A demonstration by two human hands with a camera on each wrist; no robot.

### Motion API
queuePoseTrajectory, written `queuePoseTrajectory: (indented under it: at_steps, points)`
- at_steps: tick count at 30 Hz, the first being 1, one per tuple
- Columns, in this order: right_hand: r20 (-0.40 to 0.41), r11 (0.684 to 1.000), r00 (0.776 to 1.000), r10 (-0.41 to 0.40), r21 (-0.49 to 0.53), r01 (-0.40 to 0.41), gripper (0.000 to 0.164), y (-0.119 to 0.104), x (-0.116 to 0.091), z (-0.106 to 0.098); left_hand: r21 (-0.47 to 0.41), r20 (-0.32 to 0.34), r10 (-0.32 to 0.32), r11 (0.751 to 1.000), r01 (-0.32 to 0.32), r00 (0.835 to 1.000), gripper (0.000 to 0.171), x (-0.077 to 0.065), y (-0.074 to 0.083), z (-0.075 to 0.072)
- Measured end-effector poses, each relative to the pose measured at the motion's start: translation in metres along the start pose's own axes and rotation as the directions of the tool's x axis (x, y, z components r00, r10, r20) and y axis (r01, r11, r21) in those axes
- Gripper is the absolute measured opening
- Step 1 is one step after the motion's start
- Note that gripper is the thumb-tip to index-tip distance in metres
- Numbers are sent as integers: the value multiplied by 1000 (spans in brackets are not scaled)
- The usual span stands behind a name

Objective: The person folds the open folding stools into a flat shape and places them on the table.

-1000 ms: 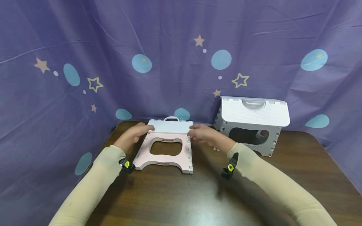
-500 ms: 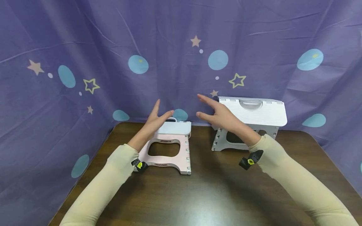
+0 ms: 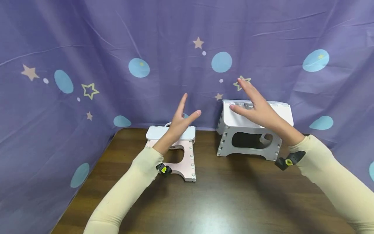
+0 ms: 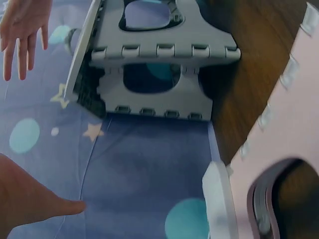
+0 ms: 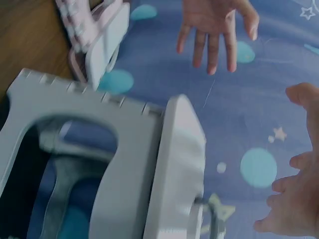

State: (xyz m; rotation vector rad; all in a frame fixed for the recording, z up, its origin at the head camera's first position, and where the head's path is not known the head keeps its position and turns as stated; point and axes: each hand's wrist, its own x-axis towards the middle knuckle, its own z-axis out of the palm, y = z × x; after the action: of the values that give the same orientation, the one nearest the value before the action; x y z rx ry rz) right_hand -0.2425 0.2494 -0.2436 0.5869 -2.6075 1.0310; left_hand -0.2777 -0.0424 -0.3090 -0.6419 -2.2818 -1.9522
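Note:
A pink folding step stool with a white top panel lies flattened on the table at left. My left hand is raised above it, fingers straight and thumb spread, holding nothing. To the right, a white and grey folding stool stands unfolded on its legs. My right hand hovers in front of its top, fingers extended and thumb apart, also holding nothing. In the right wrist view the grey stool shows close up, with its handle at the top panel's edge; both palms face each other.
The brown wooden table stretches toward the front. Behind and to the left hangs a purple curtain with stars and blue ovals, close to the table's back edge. A black wrist strap is on each sleeve.
Both hands have let go of the pink stool's sides, risen and moved right. The right hand now overlaps the grey stool; neither stool has visibly moved.

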Motion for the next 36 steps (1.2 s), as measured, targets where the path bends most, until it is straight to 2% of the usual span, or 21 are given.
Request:
queuePoseTrajectory:
  at_steps: [3,8,16,20,25,31,36]
  points:
    - [10,998,1000,-7,-57,7,93,12,-5,-9,-10,29,16,1000,-15,999,92,2,-4,12]
    - [19,991,999,44,-130,-41,98,33,-18,-25,-1,50,18,1000,-18,999,95,5,-11,28]
    - [1,977,992,125,-175,-123,106,67,-35,-49,13,67,23,1000,-24,998,99,5,-18,42]
    - [21,975,987,158,-161,-152,110,80,-43,-58,25,99,12,1000,-15,995,101,6,-24,45]
    - [80,973,976,202,-133,-190,113,92,-53,-66,41,140,-47,998,41,989,101,8,-31,51]
    - [187,957,938,290,-75,-281,113,109,-63,-72,21,143,-105,994,103,984,98,9,-40,59]
    - [248,942,912,326,-5,-335,105,132,-76,-73,-9,191,-151,988,155,970,83,8,-49,63]
